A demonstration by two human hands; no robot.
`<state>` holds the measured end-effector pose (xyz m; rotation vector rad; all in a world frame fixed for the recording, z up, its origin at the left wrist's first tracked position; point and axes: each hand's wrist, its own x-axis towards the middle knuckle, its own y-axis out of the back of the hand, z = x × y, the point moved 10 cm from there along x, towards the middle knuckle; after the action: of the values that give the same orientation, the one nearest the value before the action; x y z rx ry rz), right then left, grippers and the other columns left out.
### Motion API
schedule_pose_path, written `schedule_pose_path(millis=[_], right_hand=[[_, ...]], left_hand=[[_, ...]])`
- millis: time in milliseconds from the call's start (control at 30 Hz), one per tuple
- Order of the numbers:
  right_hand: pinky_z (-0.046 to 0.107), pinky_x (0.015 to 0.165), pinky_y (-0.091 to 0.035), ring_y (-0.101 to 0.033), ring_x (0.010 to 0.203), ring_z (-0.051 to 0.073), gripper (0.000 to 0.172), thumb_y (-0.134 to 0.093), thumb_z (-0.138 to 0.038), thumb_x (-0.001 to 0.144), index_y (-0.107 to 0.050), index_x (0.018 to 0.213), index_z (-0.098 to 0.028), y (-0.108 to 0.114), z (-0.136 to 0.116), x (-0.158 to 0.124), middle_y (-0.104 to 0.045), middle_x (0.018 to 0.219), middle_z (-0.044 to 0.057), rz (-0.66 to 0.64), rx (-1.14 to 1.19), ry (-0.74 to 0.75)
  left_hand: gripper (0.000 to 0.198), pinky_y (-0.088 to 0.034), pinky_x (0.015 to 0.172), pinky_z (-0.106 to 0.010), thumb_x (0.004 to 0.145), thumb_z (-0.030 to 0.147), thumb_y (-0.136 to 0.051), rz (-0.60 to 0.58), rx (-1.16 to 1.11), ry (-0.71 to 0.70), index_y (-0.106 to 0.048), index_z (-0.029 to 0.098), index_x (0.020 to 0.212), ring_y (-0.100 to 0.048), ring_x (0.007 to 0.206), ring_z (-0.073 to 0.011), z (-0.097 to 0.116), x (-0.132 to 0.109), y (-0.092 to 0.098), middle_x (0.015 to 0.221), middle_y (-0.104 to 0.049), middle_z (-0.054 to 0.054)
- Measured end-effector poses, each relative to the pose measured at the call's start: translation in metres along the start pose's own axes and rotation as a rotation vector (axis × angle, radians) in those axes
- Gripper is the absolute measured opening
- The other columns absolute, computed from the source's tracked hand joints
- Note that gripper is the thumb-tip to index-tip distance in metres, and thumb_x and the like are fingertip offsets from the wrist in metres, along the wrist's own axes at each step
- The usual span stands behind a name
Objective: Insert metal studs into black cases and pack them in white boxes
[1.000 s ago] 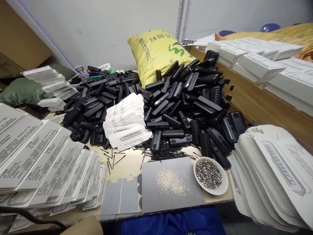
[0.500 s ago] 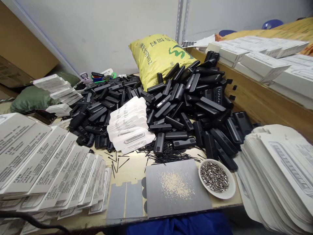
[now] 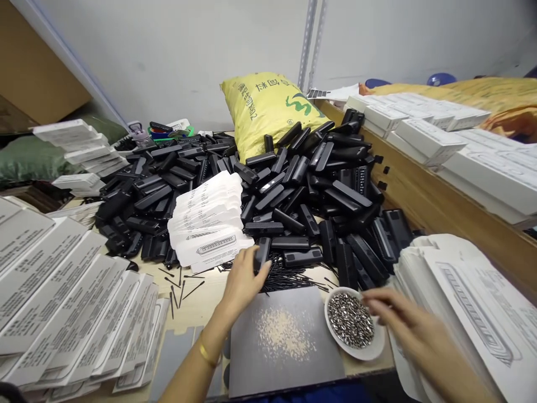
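two bare hands work over a cluttered table, one on each side of a gray board (image 3: pixel 329 369) that has pale flakes (image 3: pixel 283 336) scattered on its middle. the left hand (image 3: pixel 242 282) reaches past the board's upper left corner and grips a black plastic case (image 3: pixel 262 254), its fingers on the left side of the case and its thumb toward the near end on the right. that case lies just ahead of the palm, at the front edge of a big heap of similar black cases (image 3: pixel 350 196), well apart from the right hand (image 3: pixel 396 313). a yellow bracelet (image 3: pixel 205 350) circles the left wrist.

the right hand is blurred, its fingers bent together at the right rim of a white bowl (image 3: pixel 369 352) full of small shiny metal pieces (image 3: pixel 350 319); i cannot tell whether it holds one. the bowl sits beside the board's right edge.

thin black sticks (image 3: pixel 289 274) lie between the heap and the board, just right of the left thumb. beyond the left fingers, a fan of printed white cards (image 3: pixel 213 246) rests against the heap. flat printed cartons (image 3: pixel 474 313) stand stacked beside the right forearm.
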<state>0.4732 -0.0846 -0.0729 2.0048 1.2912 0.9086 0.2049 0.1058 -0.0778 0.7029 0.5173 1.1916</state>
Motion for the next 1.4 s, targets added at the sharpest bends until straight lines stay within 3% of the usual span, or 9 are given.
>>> schedule_pose_path(millis=[100,233,400,567,700,833,1067,1200,1400], right_hand=[[0.035,0.073,-0.053,-0.064,0.086,0.023,0.022,-0.046,-0.034,0.091,-0.065,0.095,-0.023,-0.059,-0.005,0.004,-0.068,0.092,0.007,-0.092,-0.067,0.141],[0.037,0.073,-0.05,-0.063,0.078,0.023,0.022,-0.042,-0.024,0.09,-0.061,0.078,-0.022,-0.089,0.007,-0.007,-0.065,0.079,0.006,-0.092,-0.141,0.19],[0.033,0.068,-0.048,-0.062,0.075,0.021,0.015,-0.048,-0.021,0.086,-0.06,0.079,-0.024,-0.088,0.007,-0.006,-0.065,0.08,0.004,-0.116,-0.142,0.237],[0.032,0.065,-0.045,-0.06,0.071,0.021,0.013,-0.05,-0.02,0.082,-0.058,0.072,-0.024,-0.085,0.006,-0.002,-0.062,0.074,0.003,-0.125,-0.126,0.206],[0.034,0.066,-0.046,-0.061,0.069,0.021,0.012,-0.051,-0.027,0.081,-0.058,0.071,-0.023,-0.069,0.016,-0.002,-0.064,0.072,0.003,-0.026,0.037,0.054],[0.032,0.069,-0.05,-0.065,0.077,0.021,0.015,-0.059,-0.036,0.08,-0.062,0.078,-0.021,-0.068,0.017,-0.004,-0.07,0.084,0.007,0.041,0.452,-0.269],[0.026,0.057,-0.048,-0.056,0.059,0.013,0.027,-0.077,-0.04,0.069,-0.064,0.077,-0.018,-0.129,-0.055,-0.001,-0.068,0.073,0.005,-0.048,1.279,-0.524],[0.026,0.061,-0.05,-0.058,0.06,0.012,0.024,-0.078,-0.037,0.07,-0.066,0.08,-0.018,-0.144,-0.072,-0.004,-0.07,0.075,0.005,-0.077,1.361,-0.548],[0.028,0.064,-0.052,-0.064,0.071,0.018,0.024,-0.074,-0.04,0.072,-0.07,0.08,-0.018,-0.142,-0.076,-0.007,-0.071,0.079,0.007,-0.064,1.139,-0.48]], left_hand=[[0.065,-0.034,0.1,-0.053,0.072,0.034,-0.07,-0.092,0.091,0.137,-0.048,0.014,0.13,-0.043,0.123,-0.0408,-0.016,0.029,-0.035,0.126,-0.05,-0.021],[0.076,-0.03,0.102,-0.053,0.057,0.01,-0.076,-0.114,-0.048,0.256,-0.049,0.016,0.128,-0.044,0.124,-0.0431,-0.03,0.044,-0.041,0.123,-0.053,-0.02],[0.068,-0.037,0.1,-0.043,0.066,0.016,-0.074,-0.128,-0.264,0.238,-0.05,0.017,0.13,-0.058,0.109,-0.0335,-0.041,0.041,-0.025,0.107,-0.065,-0.016],[0.061,-0.048,0.091,-0.038,0.077,0.023,-0.069,-0.202,-1.093,0.317,-0.046,0.02,0.133,-0.066,0.096,-0.0239,-0.035,0.009,-0.03,0.108,-0.067,-0.012],[0.058,-0.051,0.091,-0.039,0.075,0.009,-0.069,-0.13,-1.448,0.438,-0.049,0.02,0.128,-0.066,0.1,-0.0242,-0.032,-0.017,-0.032,0.114,-0.065,-0.012],[0.049,-0.05,0.096,-0.044,0.078,0.005,-0.064,-0.06,-1.59,0.518,-0.052,0.018,0.123,-0.064,0.107,-0.0269,-0.027,-0.033,-0.035,0.119,-0.064,-0.013],[0.026,-0.052,0.095,-0.044,0.086,0.01,-0.057,0.075,-1.705,0.655,-0.057,0.014,0.111,-0.065,0.105,-0.0279,-0.026,-0.06,-0.043,0.112,-0.067,-0.013],[0.022,-0.055,0.089,-0.042,0.088,0.012,-0.055,0.173,-1.723,0.713,-0.058,0.013,0.109,-0.067,0.102,-0.0265,-0.031,-0.071,-0.047,0.109,-0.067,-0.014],[0.018,-0.057,0.084,-0.034,0.089,0.01,-0.053,0.263,-1.775,0.777,-0.06,0.013,0.105,-0.069,0.095,-0.0226,-0.037,-0.077,-0.054,0.102,-0.069,-0.012]])
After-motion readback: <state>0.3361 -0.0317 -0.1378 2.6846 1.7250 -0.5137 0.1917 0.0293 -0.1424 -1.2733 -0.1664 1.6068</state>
